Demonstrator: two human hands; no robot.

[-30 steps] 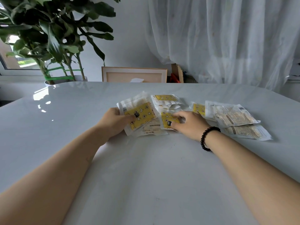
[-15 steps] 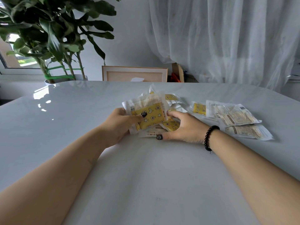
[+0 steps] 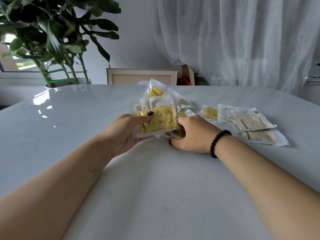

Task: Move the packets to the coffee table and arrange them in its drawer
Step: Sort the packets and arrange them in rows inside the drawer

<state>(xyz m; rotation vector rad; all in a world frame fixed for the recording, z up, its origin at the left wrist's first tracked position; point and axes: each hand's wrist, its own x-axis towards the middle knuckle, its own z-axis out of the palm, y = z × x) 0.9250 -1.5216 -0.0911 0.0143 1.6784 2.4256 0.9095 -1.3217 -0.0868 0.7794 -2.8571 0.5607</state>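
On the white table (image 3: pixel 155 196), both hands' grips clutch yellow packets (image 3: pixel 156 121), print illegible.

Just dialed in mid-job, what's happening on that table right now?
A person is gathering snack packets at a white table. The left hand holds a yellow patterned packet lifted and tilted, thumb across its face, with more packets bunched behind it. The right hand grips the lower packets of that bunch. Three loose packets lie flat on the table to the right, untouched. No coffee table or drawer is in view.
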